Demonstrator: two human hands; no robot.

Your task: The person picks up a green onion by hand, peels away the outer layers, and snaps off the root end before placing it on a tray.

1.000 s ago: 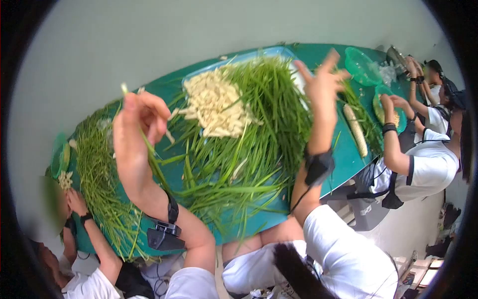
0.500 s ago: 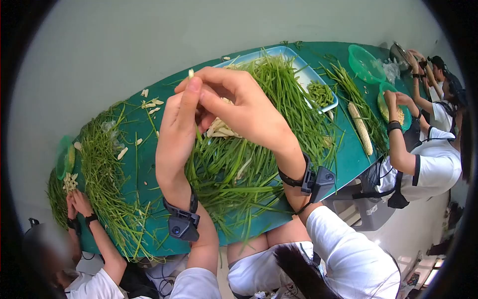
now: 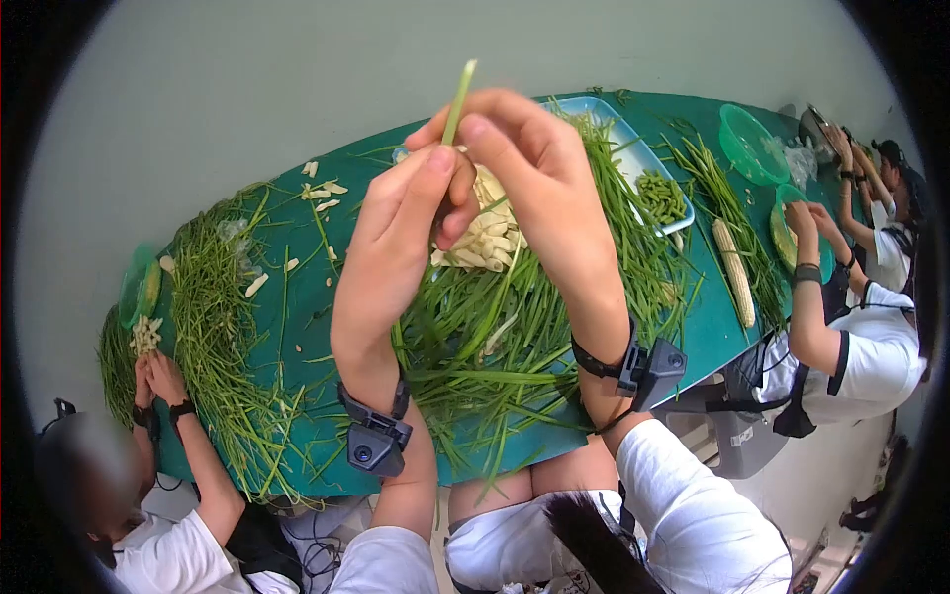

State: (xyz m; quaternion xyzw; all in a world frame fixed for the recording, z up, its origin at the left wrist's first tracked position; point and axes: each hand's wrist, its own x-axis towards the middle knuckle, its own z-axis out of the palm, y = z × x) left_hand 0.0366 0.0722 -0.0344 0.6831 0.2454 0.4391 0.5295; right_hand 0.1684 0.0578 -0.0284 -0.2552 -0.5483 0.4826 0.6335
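Note:
My left hand (image 3: 391, 233) is raised above the table, its thumb and fingers pinching the lower part of a slim green stalk (image 3: 458, 104). The stalk points up, and its tip is pale. Close beside it is my right hand (image 3: 539, 163), with curled fingers passing behind the stalk and the thumb apart from it. Beneath both hands lies a pile of pale, short pieces (image 3: 485, 233) among long green leaves (image 3: 495, 332).
A blue-rimmed tray (image 3: 648, 158) holds leaves and short green pieces (image 3: 660, 198). A corn cob (image 3: 734, 272) lies to the right, near green baskets (image 3: 752, 144). More stalks (image 3: 213, 346) cover the left side. Other people work at both ends of the green table (image 3: 317, 396).
More of the green stalk now stands out above my left fingers. My right thumb has drawn away from my left hand, and the view has shifted slightly.

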